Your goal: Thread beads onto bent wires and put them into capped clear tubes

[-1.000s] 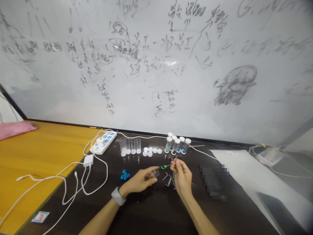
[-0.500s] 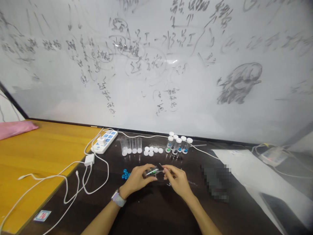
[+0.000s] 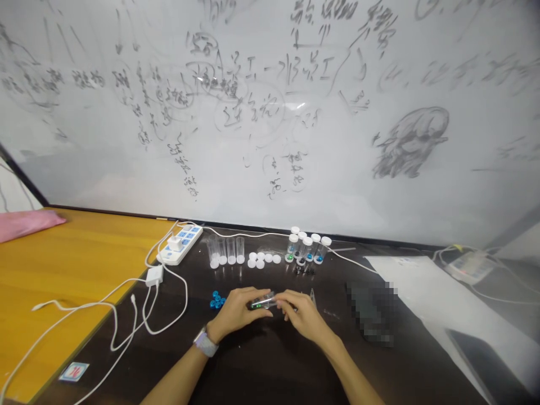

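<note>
A clear tube (image 3: 264,302) with something green inside lies sideways in my left hand (image 3: 239,310), between thumb and fingers. At the tube's right end, my right hand (image 3: 300,316) has its fingertips pinched; whatever they hold is too small to make out. Several small blue pieces (image 3: 216,301) rest on the dark table to the left of my left hand. Behind the hands lie several white caps (image 3: 260,257). To their left stand clear tubes (image 3: 232,250), and to their right white-capped tubes (image 3: 307,249) with blue, green and black pieces. Small black pieces (image 3: 304,270) lie before these.
A white power strip (image 3: 181,246) with white cables (image 3: 185,292) is at the left, near a small card (image 3: 74,372). A pixelated dark object (image 3: 372,312) lies right of my right hand. Farther right are a white sheet (image 3: 405,281) and a dark flat device (image 3: 485,360). A whiteboard (image 3: 270,140) stands behind.
My right hand has moved slightly left, closer to the tube. The thin metal piece visible at its fingertips before is now hidden. The tube in my left hand is tilted less.
</note>
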The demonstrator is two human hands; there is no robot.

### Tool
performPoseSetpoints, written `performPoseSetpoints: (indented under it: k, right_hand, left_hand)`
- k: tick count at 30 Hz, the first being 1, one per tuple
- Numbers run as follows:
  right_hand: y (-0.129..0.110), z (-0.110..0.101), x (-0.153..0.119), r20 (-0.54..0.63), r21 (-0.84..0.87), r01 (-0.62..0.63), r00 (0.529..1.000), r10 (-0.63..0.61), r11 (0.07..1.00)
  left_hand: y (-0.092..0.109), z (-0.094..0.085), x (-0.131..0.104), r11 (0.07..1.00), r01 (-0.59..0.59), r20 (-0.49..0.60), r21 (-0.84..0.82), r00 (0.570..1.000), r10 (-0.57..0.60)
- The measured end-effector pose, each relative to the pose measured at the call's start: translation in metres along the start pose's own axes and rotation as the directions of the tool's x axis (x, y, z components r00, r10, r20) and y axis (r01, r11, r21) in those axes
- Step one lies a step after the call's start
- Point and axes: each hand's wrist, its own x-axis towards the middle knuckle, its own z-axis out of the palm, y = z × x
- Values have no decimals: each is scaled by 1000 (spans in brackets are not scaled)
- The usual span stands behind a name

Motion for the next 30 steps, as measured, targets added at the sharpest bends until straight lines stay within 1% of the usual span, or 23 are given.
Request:
performPoseSetpoints:
  k: [2, 4, 5, 7, 9, 11, 13, 15, 19, 23, 25, 28, 30]
  right_hand:
    - [7, 5, 1, -108, 63, -61, 992, 68, 996]
    - [13, 11, 2, -224, 140, -102, 966, 132, 985]
    - [14, 14, 2, -269, 163, -100, 953, 142, 982]
    - [15, 20, 0, -338, 151, -63, 934, 112, 987]
    - [13, 25, -2, -410, 85, -16, 911, 49, 996]
    - [9, 28, -5, -458, 14, 23, 889, -14, 1000]
    - [7, 29, -6, -459, -34, 53, 886, -63, 998]
    - [6, 29, -6, -435, -72, 81, 894, -105, 994]
    - [6, 27, -7, -403, -151, 128, 897, -179, 980]
    - [2, 24, -7, -290, -263, 164, 927, -240, 951]
    - [-1, 22, -6, -268, -246, 147, 939, -213, 958]
    - [-7, 17, -3, -250, -143, 103, 959, -136, 984]
    - [-9, 14, -1, -222, -105, 92, 968, -114, 990]
  left_hand:
    - [0, 1, 1, 997, 40, -45, -60, 998, -43]
    - [0, 3, 1, 987, 94, -98, -127, 989, -107]
    - [-1, 5, 2, 980, 119, -116, -160, 984, -138]
    - [-2, 8, 2, 961, 157, -129, -227, 973, -190]
    - [-2, 11, 2, 936, 184, -129, -299, 964, -231]
    - [-2, 13, 2, 906, 208, -113, -369, 957, -266]
    - [-2, 14, 2, 875, 228, -87, -427, 953, -291]
    - [-2, 15, 2, 851, 246, -62, -465, 949, -308]
    - [-3, 17, 1, 821, 271, -36, -502, 942, -333]
    - [-4, 18, 0, 834, 274, -33, -480, 944, -329]
    - [-4, 19, 0, 842, 271, -37, -466, 945, -324]
    - [-5, 18, -1, 846, 264, -37, -463, 948, -316]
    - [-6, 18, -1, 854, 259, -27, -451, 952, -304]
